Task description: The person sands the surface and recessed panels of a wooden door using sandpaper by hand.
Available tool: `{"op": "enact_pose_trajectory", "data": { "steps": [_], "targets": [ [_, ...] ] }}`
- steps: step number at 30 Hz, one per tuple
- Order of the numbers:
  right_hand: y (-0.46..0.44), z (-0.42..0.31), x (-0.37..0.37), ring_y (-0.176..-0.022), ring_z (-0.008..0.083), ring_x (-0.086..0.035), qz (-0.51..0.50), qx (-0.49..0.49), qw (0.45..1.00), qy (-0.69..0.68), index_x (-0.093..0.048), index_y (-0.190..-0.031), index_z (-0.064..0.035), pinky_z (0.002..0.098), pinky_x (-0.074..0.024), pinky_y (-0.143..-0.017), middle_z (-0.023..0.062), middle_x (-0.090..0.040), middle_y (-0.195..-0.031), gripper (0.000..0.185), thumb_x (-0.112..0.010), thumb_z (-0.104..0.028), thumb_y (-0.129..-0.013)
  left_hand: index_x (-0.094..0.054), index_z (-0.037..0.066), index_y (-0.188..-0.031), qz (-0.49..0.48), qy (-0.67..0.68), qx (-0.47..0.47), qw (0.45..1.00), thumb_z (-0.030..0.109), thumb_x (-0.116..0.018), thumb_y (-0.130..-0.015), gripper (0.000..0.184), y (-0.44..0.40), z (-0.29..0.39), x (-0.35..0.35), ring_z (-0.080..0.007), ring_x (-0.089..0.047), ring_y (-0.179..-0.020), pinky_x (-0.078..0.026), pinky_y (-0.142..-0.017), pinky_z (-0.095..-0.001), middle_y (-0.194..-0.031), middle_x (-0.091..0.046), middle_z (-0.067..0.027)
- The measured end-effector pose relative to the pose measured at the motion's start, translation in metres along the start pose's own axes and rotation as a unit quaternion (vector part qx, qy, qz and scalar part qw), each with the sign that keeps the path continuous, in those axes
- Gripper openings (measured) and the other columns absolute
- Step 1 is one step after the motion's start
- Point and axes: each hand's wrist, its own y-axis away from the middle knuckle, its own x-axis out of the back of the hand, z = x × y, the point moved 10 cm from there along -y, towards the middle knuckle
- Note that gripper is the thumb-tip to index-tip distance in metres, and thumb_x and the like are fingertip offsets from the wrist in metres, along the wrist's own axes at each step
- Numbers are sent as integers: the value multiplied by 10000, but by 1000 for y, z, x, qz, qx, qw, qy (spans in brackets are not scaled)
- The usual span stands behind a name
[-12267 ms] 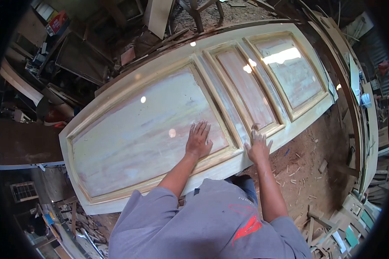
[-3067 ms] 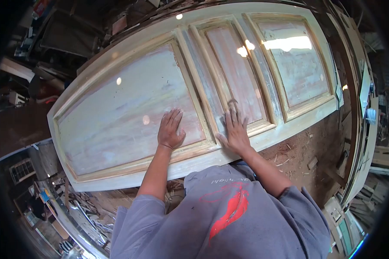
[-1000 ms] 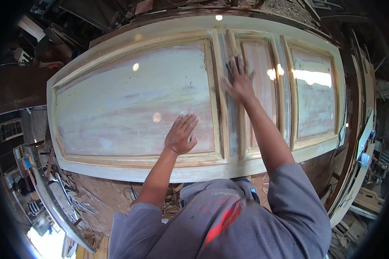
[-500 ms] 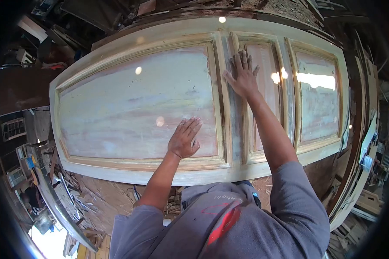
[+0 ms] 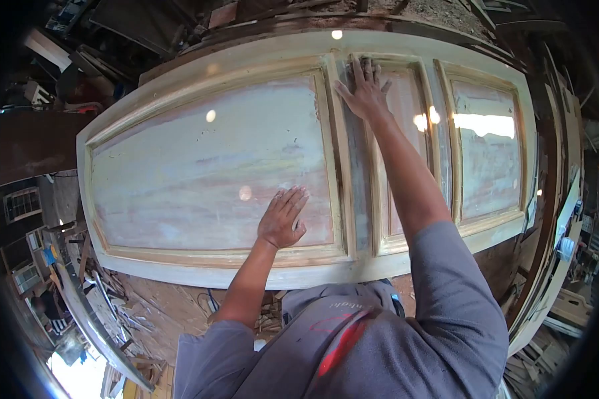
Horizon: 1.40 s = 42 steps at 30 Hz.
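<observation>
A large panelled wooden door (image 5: 199,267), pale and patchily coated, lies flat before me. My left hand (image 5: 283,218) rests palm down on the lower right of its biggest panel (image 5: 179,173), fingers stretched and dusted white. Farther up, my right hand (image 5: 367,90) lies flat with spread fingers over the top left corner of the narrow middle panel's moulding (image 5: 377,166). Something dark shows between and under its fingertips; whether it is a thin sheet or only shadow, I cannot tell.
Boards (image 5: 565,153) stand along the right side. Wood scraps (image 5: 116,302) litter the floor at lower left, near a long plank (image 5: 90,319). A dark brown slab (image 5: 33,143) sits left of the door. Someone in dark clothing (image 5: 53,306) is partly visible at far left.
My right hand has slid away from me along the middle moulding to its far corner. My left hand has stayed nearly in place on the large panel.
</observation>
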Motion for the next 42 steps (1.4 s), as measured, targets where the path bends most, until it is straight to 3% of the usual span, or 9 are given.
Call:
{"op": "enact_pose_trajectory", "data": {
  "steps": [6, 15, 21, 29, 33, 34, 37, 38, 42],
  "targets": [
    [23, -1, -5, -1731, 456, -85, -9, -4, 999, 54, -155, -1823, -235, 782, -63, -1325, 194, -150, -1878, 1072, -471, -860, -1011, -570, 75, -1581, 7, 12, 1, 1000, 208, -725, -831, 777, -4, -2, 3, -364, -460, -1596, -348, -1324, -580, -1684, -539, -155],
    [9, -3, 2, -1730, 467, -73, -30, -31, 999, -12, -156, -1823, -210, 790, -44, -1316, 207, -50, -1887, 1048, -448, -836, -1035, -570, 78, -1572, 6, -5, -3, 1000, 230, -734, -852, 754, -3, 1, 3, -350, -462, -1591, -358, -1319, -572, -1673, -547, -142],
    [151, 16, -4, -1729, 469, -91, -24, 13, 998, -62, -216, -1803, -162, 807, -51, -1301, 259, -107, -1869, 1032, -613, -700, -1017, -548, 93, -1593, -6, -18, -4, 1000, 228, -730, -837, 789, -4, 8, 5, -330, -428, -1614, -326, -1348, -565, -1706, -510, -125],
    [395, 33, 3, -1716, 487, -132, -90, 23, 995, -46, -232, -1796, -130, 770, -60, -1326, 278, -175, -1847, 962, -618, -604, -1053, -593, 92, -1529, 14, -35, -1, 999, 224, -739, -789, 766, -3, 20, 9, -348, -444, -1595, -305, -1357, -571, -1664, -545, -129],
    [423, 41, -5, -1709, 501, -149, -80, 33, 996, -29, -248, -1798, -176, 762, -72, -1331, 245, -187, -1855, 848, -578, -530, -1101, -600, 87, -1518, 27, -34, -14, 999, 217, -736, -781, 761, -2, 23, 7, -373, -454, -1578, -302, -1353, -573, -1647, -560, -139],
    [424, 39, 0, -1678, 469, -272, -32, 35, 999, -5, -288, -1784, -190, 716, -138, -1348, 228, -305, -1818, 792, -595, -459, -1106, -602, 85, -1516, 30, -37, -20, 999, 216, -736, -779, 760, -2, 24, 7, -378, -456, -1575, -303, -1352, -574, -1646, -561, -143],
    [423, 57, -4, -1592, 435, -436, -19, 37, 984, -172, -334, -1760, -166, 647, -196, -1366, 238, -471, -1711, 730, -601, -327, -1100, -610, 76, -1503, 39, -50, -34, 997, 217, -738, -781, 746, 0, 22, 4, -395, -458, -1569, -303, -1348, -577, -1643, -560, -163],
    [430, 62, 10, -1448, 435, -571, 45, 25, 979, -196, -394, -1730, -155, 561, -346, -1315, 253, -593, -1570, 682, -580, -177, -1073, -614, 72, -1498, 40, -55, -35, 997, 219, -739, -784, 739, 1, 22, 0, -400, -458, -1568, -303, -1348, -577, -1642, -560, -170],
    [490, 107, 66, -1319, 492, -615, 198, -131, 918, -319, -457, -1689, -129, 543, -483, -1138, 286, -644, -1440, 644, -552, -96, -1052, -602, 52, -1513, 61, -78, -99, 990, 235, -740, -853, 698, -1, 51, -11, -410, -446, -1578, -289, -1351, -583, -1645, -549, -209]
  ]
}}
